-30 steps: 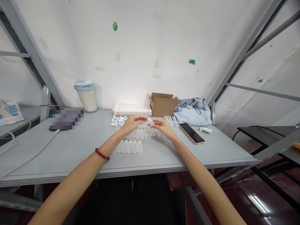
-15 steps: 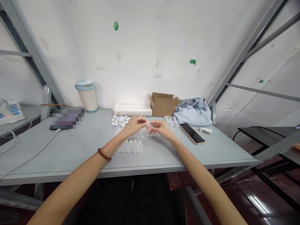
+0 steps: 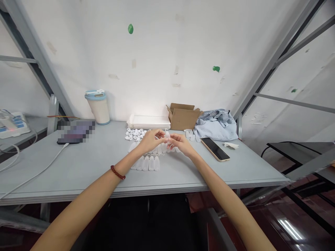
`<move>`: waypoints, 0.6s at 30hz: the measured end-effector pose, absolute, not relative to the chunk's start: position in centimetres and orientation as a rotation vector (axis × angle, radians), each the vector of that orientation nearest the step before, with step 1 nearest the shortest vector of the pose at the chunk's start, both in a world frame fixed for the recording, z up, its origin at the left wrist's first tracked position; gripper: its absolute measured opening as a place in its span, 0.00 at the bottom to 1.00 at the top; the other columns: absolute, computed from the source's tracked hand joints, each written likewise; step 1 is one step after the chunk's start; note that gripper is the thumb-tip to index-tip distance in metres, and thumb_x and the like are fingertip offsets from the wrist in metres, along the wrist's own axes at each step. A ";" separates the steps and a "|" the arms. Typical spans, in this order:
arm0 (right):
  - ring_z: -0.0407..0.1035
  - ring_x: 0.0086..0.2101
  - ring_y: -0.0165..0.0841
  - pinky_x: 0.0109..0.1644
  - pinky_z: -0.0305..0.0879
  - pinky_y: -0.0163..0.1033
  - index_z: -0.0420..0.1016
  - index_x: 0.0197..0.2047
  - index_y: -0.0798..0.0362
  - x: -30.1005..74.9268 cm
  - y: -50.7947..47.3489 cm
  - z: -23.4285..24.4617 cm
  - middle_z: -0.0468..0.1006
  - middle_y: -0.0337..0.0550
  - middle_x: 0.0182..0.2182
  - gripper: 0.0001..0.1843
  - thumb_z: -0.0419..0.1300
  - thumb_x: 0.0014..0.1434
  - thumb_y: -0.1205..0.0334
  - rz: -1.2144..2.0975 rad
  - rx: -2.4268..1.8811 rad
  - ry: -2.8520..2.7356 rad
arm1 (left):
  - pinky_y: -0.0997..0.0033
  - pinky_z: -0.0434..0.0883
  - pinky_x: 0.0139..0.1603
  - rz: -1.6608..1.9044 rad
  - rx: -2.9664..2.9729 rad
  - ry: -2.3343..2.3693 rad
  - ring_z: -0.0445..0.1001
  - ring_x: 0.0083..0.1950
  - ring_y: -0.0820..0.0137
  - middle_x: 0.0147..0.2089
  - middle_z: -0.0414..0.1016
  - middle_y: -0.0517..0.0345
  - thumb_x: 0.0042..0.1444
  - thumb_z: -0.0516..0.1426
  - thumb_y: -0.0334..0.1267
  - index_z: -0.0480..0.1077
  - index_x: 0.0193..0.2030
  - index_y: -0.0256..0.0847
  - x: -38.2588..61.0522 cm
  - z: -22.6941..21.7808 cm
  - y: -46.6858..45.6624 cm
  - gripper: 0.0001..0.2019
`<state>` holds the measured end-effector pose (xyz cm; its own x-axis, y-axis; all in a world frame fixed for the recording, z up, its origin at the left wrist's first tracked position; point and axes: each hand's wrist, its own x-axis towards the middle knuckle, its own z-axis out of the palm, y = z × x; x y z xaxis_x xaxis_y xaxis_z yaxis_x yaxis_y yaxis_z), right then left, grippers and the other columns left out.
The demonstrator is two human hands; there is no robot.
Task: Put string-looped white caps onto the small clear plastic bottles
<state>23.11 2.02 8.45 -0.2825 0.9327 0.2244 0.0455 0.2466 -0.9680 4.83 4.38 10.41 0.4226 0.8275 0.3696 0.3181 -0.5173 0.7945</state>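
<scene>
Above the middle of the desk, my left hand (image 3: 153, 140) and my right hand (image 3: 181, 143) meet fingertip to fingertip. Both are closed in a pinch on one small translucent plastic piece (image 3: 167, 135), whose narrow tip points upward. Below my wrists lies a row of similar translucent white pieces (image 3: 151, 164), rounded and flat, side by side with thin white strands near their tops. More such pieces lie behind that row, partly covered by my hands. Left of my fingers is a heap of small white caps (image 3: 134, 133).
Behind my hands are a stack of white flat sheets (image 3: 149, 122), an open cardboard box (image 3: 184, 118) and a bunched light-blue cloth (image 3: 217, 126). A phone (image 3: 215, 150) and crumpled tissue (image 3: 231, 145) lie right. A cup (image 3: 98, 108) and a cabled device (image 3: 75, 131) are left.
The plastic piece has turned in my fingers from slanted to more upright, with its tip now showing above them. My hands stay in nearly the same place.
</scene>
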 end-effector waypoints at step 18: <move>0.73 0.34 0.31 0.40 0.72 0.38 0.74 0.44 0.55 23.8 2.3 8.4 0.79 0.47 0.38 0.22 0.66 0.51 0.49 1.495 -0.823 -1.443 | 0.57 0.71 0.50 1.283 2.746 0.635 0.71 0.53 0.59 0.53 0.69 0.44 0.55 0.61 0.38 0.67 0.46 0.39 4.6 8.7 5.3 0.14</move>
<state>23.79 2.32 8.35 -0.3972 0.9111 0.1102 -0.1429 0.0572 -0.9881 4.59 5.35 8.68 0.5729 0.3819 0.7252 0.3450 -0.9150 0.2092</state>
